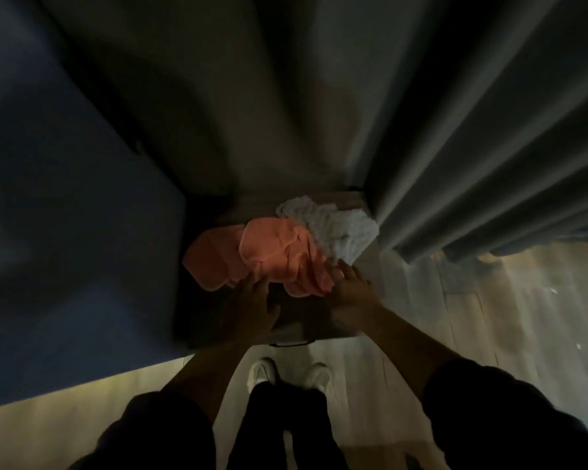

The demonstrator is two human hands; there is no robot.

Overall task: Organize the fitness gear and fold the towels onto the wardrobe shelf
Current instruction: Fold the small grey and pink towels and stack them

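Both hands, the left hand (pixel 252 300) and right hand (pixel 350 286), rest spread apart on the near edge of the crumpled orange towel (pixel 279 256), likely to gather it for folding; a white towel (pixel 336 228) lies far right.

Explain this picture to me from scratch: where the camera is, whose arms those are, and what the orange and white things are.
There is one picture, taken by a wide-angle camera worn on a person's head, looking down past their own arms. No machine is involved. At the bottom you see dark sleeves, dark trousers and white shoes on a pale wooden floor.

Both bare hands reach forward onto a low, box-like piece of furniture. On it lie crumpled cloths, seemingly towels: orange ones nearer the hands and a white one behind. The left hand and right hand touch the near edge of the orange cloth; the dim, blurred image does not show whether they grip it. A grey curtain hangs on the right, and something dark blue fills the left.
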